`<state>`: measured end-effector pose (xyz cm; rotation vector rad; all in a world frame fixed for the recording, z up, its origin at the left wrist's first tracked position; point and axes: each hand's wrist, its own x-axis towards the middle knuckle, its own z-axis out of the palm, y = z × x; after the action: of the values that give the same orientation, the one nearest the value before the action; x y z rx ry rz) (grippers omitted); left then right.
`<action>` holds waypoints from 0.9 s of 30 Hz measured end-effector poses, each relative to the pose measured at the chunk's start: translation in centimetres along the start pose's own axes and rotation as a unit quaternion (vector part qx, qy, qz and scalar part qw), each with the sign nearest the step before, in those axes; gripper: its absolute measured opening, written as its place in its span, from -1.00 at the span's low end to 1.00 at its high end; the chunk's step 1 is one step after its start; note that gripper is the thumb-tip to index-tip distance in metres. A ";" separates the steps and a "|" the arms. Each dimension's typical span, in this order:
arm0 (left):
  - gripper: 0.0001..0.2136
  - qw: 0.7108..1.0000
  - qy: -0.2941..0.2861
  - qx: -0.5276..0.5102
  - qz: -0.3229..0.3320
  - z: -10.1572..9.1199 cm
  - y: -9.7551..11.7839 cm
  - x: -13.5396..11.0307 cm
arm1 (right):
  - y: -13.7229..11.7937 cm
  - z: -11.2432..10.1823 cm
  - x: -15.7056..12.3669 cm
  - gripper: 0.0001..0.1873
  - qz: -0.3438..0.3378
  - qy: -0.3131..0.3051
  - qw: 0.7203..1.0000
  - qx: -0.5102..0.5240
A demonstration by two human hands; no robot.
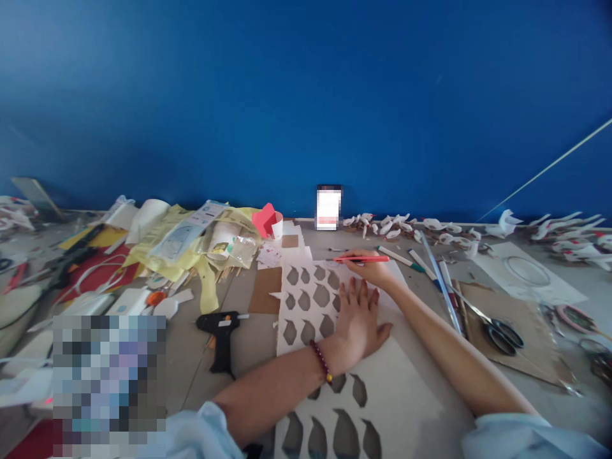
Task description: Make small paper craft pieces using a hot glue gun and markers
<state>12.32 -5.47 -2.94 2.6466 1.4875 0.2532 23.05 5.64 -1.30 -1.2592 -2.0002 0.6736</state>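
Note:
A large white sheet [406,395] lies before me, with rows of bird-like and leaf-like holes cut through it. My left hand [358,319] rests flat on it, fingers spread, beside the upper rows of holes. Near the sheet's far edge, my right hand [370,269] grips a slim red craft knife [366,259]. Its thin grey tip points left, above the top row; whether it touches the sheet I cannot tell. A beaded bracelet [321,360] circles my left wrist.
A black glue gun [222,338] lies left of the sheet. Scissors [500,331] and a metal ruler [440,284] lie to the right. A lit phone [329,208] leans on the blue wall, near several white paper birds [394,225]. Plastic packets [189,236] crowd the left.

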 end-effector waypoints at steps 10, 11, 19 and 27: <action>-0.32 1.000 0.001 0.000 0.003 0.2 -0.1 0.0 | -1.1 -0.4 0.0 -0.80 0.013 -0.018 1.000 -0.020; -0.32 1.000 0.000 0.002 0.003 0.2 -0.1 0.0 | -1.2 -0.5 0.0 -0.80 0.016 -0.021 0.999 -0.018; -0.31 1.000 -0.010 0.001 0.002 0.3 0.0 0.0 | -0.8 -0.3 0.0 -0.78 0.012 -0.035 0.999 -0.015; -0.32 0.999 -0.038 -0.005 0.001 -0.2 0.0 0.1 | -1.3 -0.6 0.9 -0.78 0.004 -0.073 0.994 -0.086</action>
<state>12.31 -5.39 -2.73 2.6190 1.4571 0.1584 22.52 6.01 0.30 -1.3507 -2.2140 0.6246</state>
